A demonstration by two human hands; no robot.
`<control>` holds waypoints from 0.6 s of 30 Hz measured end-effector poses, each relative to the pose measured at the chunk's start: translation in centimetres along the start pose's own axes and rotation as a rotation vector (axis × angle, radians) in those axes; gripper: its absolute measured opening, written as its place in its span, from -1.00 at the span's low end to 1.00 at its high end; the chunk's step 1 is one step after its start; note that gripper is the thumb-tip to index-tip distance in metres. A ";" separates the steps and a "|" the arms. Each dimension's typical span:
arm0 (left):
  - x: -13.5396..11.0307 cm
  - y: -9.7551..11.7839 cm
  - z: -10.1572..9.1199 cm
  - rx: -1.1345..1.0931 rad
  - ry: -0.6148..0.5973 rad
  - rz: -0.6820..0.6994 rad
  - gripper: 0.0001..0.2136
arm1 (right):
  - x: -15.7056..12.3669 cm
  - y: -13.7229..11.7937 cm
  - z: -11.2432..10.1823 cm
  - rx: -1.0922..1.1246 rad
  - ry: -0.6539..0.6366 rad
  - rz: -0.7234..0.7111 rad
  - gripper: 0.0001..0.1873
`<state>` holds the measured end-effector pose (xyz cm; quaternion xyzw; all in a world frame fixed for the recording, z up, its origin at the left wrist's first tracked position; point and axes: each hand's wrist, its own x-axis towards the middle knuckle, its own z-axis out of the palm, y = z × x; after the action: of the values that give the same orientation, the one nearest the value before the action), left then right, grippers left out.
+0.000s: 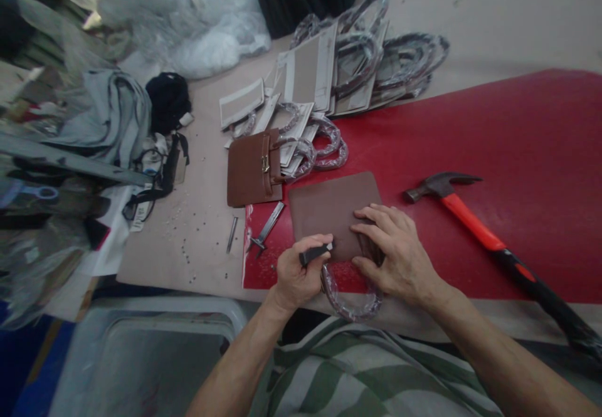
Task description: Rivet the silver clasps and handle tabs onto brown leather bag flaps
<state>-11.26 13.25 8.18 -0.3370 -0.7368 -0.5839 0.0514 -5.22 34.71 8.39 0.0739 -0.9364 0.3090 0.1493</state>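
Note:
My left hand (303,269) pinches a short black tool (314,253) with a pale tip, over the lower edge of a brown leather panel (324,207); its exact kind does not show. My right hand (397,248) lies on the panel's right side, fingers apart and pressing down. A plastic-wrapped bag handle (350,307) loops from the panel's near edge, between my hands. To the left of the panel lie a metal tool with a crosspiece (269,226) and a thin metal rod (232,235). A claw hammer (475,219) with an orange and black handle rests at right.
The panel lies on a red mat (508,135). Behind it are a brown handbag (249,169) and stacked bag panels (308,69) with wrapped handles. Clear plastic (197,22) and grey cloth (110,116) are heaped at left. A grey plastic bin (164,307) stands below the table edge.

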 end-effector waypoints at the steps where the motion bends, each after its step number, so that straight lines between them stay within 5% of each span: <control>1: 0.0 0.0 0.1 0.015 -0.002 0.005 -0.81 | 0.0 0.0 0.0 0.001 0.002 0.000 -0.58; 18: 0.2 0.5 0.6 0.249 0.045 0.043 -0.85 | -0.1 0.1 0.2 -0.017 0.008 0.002 -0.56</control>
<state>-10.90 13.91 8.50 -0.3307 -0.7947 -0.4942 0.1216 -5.23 34.66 8.15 0.0703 -0.9384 0.3015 0.1533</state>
